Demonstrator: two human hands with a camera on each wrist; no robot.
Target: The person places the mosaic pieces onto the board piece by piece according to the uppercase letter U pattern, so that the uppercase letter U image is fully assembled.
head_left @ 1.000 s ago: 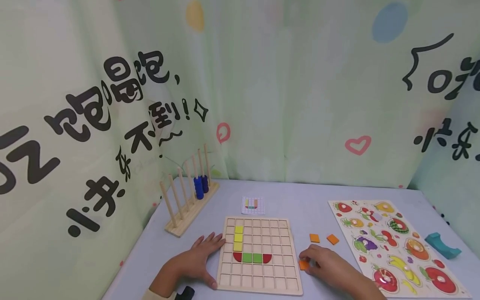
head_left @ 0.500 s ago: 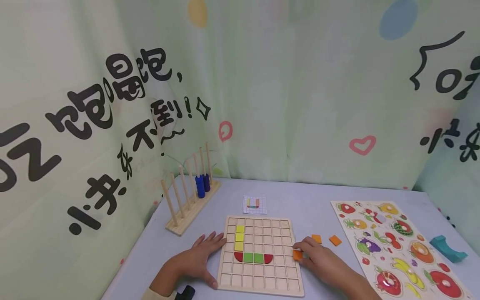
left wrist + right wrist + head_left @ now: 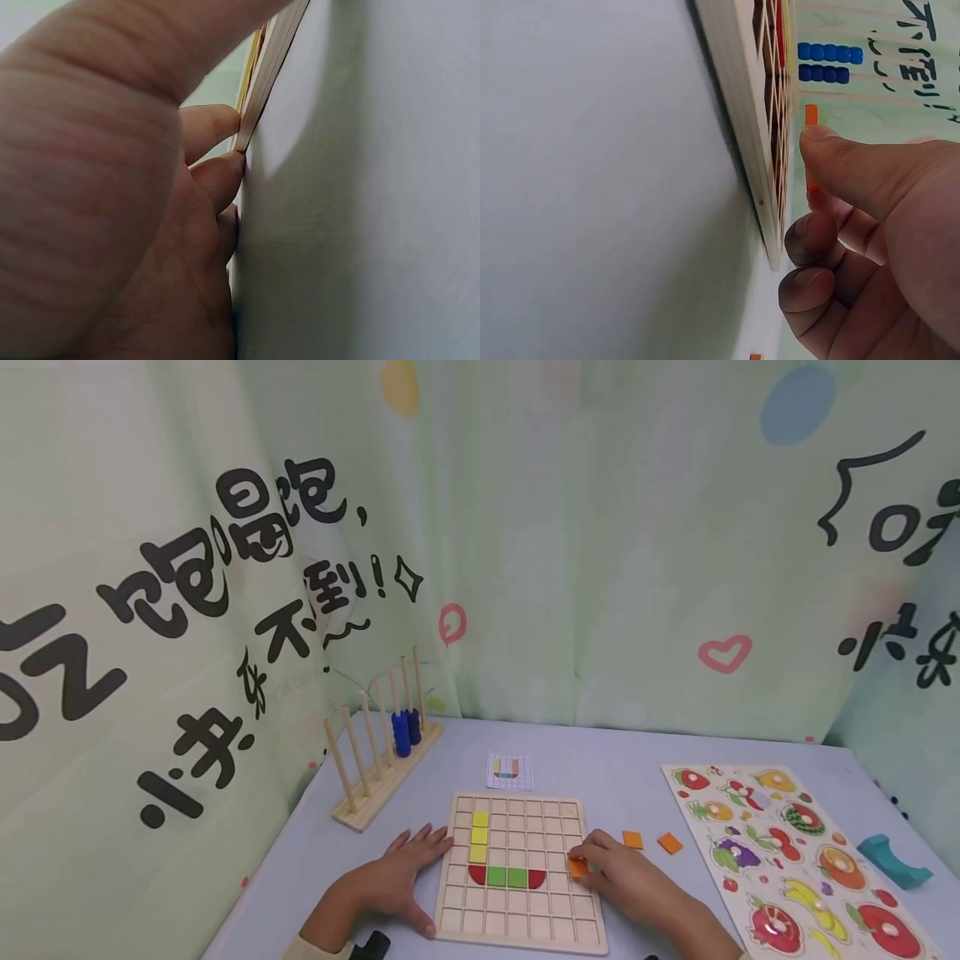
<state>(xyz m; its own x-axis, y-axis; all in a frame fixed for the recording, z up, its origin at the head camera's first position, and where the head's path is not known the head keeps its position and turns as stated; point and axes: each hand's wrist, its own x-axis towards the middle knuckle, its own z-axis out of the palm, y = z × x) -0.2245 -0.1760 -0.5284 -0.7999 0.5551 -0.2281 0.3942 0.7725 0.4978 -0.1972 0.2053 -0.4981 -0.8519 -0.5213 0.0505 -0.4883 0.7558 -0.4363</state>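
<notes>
My right hand (image 3: 628, 878) pinches an orange square tile (image 3: 577, 868) between thumb and fingers, over the right columns of a wooden grid board (image 3: 540, 928). The right wrist view has the tile (image 3: 811, 114) edge-on, raised off the board's face. With fingers spread and straight, my left hand (image 3: 386, 881) rests against the board's left side, fingertips at its edge in the left wrist view. In the grid sit a column of yellow tiles (image 3: 478, 835) and, below, a row of two green tiles (image 3: 497, 877) between red rounded pieces (image 3: 537, 878).
Two more orange tiles (image 3: 633, 840) lie right of the board. Behind it is a small pattern card (image 3: 510, 771). A peg rack (image 3: 390, 781) with blue beads stands back left. A fruit puzzle board (image 3: 757, 852) and a teal curved block (image 3: 894, 862) lie right.
My right hand has picked up the orange tile from the table beside the board and carried it left, over the grid's right columns. The left hand stays put.
</notes>
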